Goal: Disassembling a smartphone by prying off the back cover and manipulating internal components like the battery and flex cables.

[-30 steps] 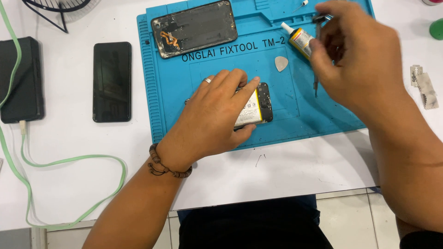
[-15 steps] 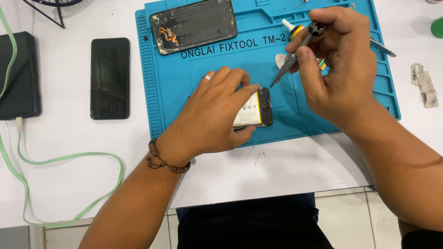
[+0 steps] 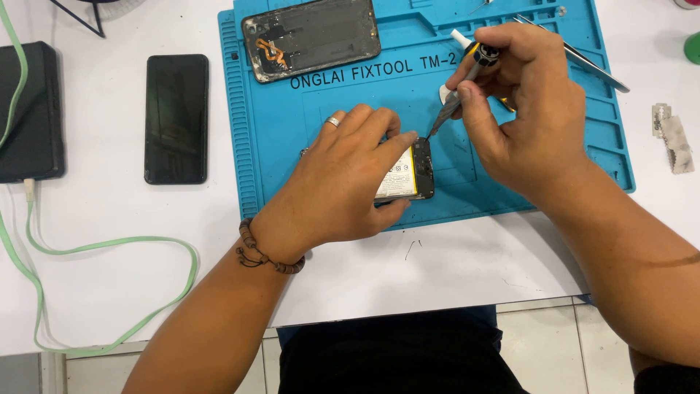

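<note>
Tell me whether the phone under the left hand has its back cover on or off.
Off: the phone under the left hand shows its bare battery.

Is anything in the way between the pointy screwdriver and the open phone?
Nothing visible. The screwdriver in the right hand points down at the top edge of the open phone, with only bare blue mat between. The left hand covers the phone's other part.

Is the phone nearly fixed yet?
Not yet. Done: the back cover is off and lies at the top of the blue mat. In hand: the left hand pins the opened phone while the right hand points a screwdriver at it. Left: closing it up.
</note>
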